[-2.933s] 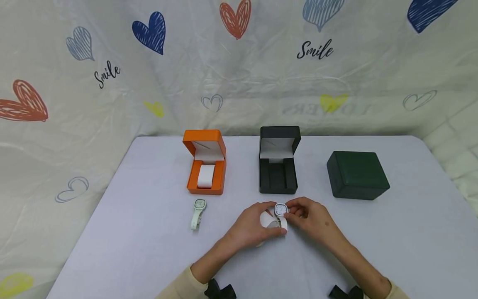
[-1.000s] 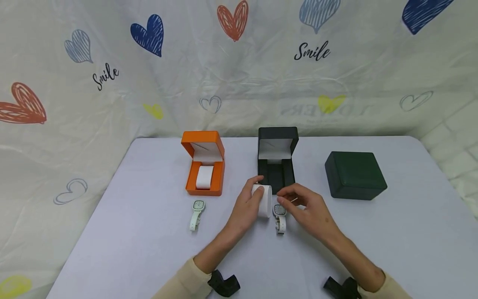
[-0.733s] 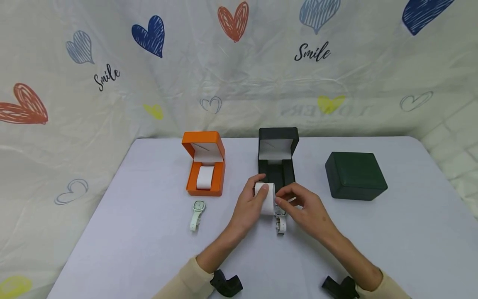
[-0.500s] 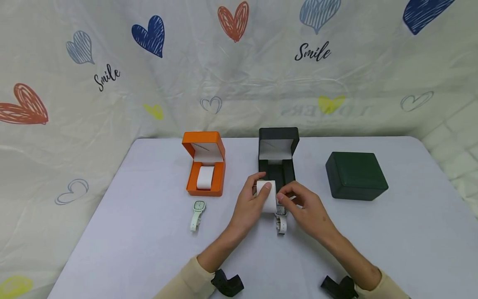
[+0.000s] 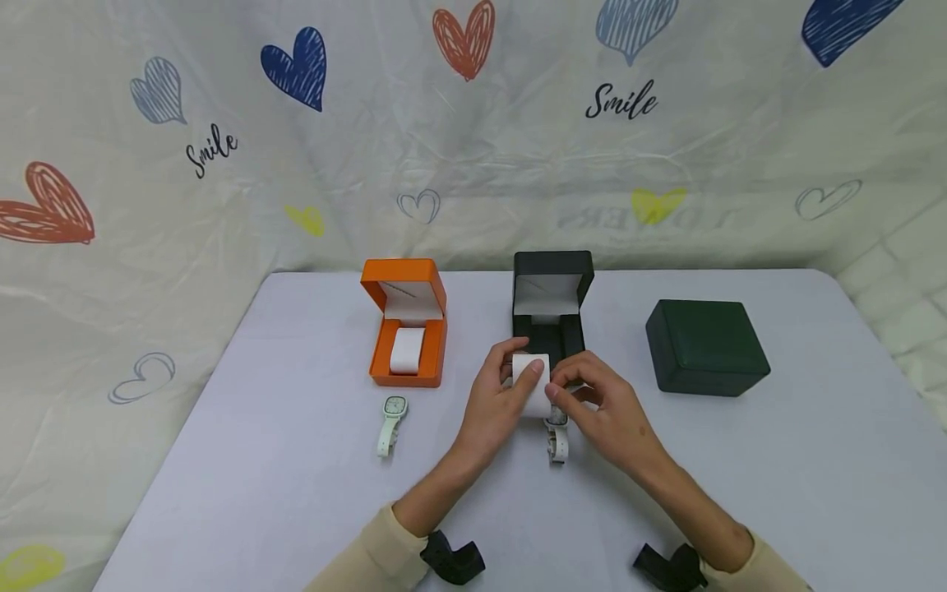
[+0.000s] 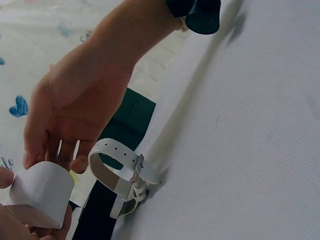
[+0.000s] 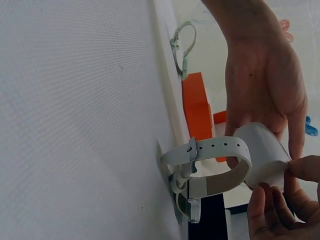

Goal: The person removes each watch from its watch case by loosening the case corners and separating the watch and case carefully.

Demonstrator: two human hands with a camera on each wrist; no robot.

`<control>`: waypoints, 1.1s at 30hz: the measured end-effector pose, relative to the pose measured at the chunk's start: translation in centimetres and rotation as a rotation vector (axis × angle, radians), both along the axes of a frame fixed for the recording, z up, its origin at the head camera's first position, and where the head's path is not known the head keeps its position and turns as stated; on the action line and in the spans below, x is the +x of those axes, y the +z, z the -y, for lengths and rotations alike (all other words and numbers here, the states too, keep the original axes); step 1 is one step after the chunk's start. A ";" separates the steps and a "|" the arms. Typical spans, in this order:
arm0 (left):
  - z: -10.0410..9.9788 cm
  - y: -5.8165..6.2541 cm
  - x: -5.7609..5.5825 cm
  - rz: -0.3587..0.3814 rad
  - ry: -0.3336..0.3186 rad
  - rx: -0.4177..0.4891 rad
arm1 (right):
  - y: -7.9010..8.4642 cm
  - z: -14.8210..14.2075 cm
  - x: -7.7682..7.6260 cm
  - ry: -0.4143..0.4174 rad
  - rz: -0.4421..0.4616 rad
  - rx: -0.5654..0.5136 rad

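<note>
A white watch cushion (image 5: pixel 536 403) is held up off the table in my left hand (image 5: pixel 488 407), the thumb lying across its face. My right hand (image 5: pixel 605 403) pinches the cushion's right edge between thumb and forefinger, as the right wrist view also shows. Just below the hands, a white watch (image 5: pixel 558 444) stands on the table with its strap buckled in a loop; the cushion and fingers partly cover its dial. Behind them is an open black watch box (image 5: pixel 551 284), its inner compartment bare where it can be seen.
On the left, an open orange watch box (image 5: pixel 403 270) holds a white cushion (image 5: pixel 407 351). A pale green watch (image 5: pixel 392 423) lies in front of it. A closed dark green box (image 5: pixel 706 345) sits on the right of the white table (image 5: pixel 296 460).
Both hands were at the white watch with the cushion beside it; the watch was then left standing on the table. The cushion has since shifted slightly right and up, and the right fingers meet its edge.
</note>
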State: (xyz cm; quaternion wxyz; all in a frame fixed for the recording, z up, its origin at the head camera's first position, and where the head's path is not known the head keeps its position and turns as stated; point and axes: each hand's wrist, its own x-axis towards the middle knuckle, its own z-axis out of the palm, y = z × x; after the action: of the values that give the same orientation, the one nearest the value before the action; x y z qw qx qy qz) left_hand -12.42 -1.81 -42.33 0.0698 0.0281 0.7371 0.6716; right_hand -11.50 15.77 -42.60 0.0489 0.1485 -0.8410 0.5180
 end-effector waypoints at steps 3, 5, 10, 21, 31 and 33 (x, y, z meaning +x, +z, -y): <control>0.0 0.0 0.0 0.000 0.003 0.019 | 0.0 -0.1 -0.1 -0.014 0.006 -0.004; -0.1 0.0 0.0 0.002 0.006 0.037 | 0.0 -0.1 -0.1 -0.023 0.013 -0.015; -0.2 0.0 0.0 0.001 0.006 0.056 | 0.0 -0.2 -0.4 -0.036 0.030 -0.067; -0.2 0.0 -0.2 -0.035 0.016 0.025 | -0.2 -0.3 -0.8 -0.077 0.020 -0.158; -0.4 -0.2 -0.4 -0.207 0.076 -0.011 | -0.3 -0.7 -1.5 -0.118 0.014 -0.143; -0.4 -0.2 -0.4 -0.222 0.073 -0.006 | -0.4 -0.7 -1.6 -0.119 0.013 -0.148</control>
State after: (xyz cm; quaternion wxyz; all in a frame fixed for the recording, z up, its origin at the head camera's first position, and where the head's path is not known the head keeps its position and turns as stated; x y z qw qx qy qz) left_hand -12.85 -1.44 -42.52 -0.0371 0.0752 0.7428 0.6642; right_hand -13.06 16.46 -42.95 0.0846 0.0909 -0.8080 0.5759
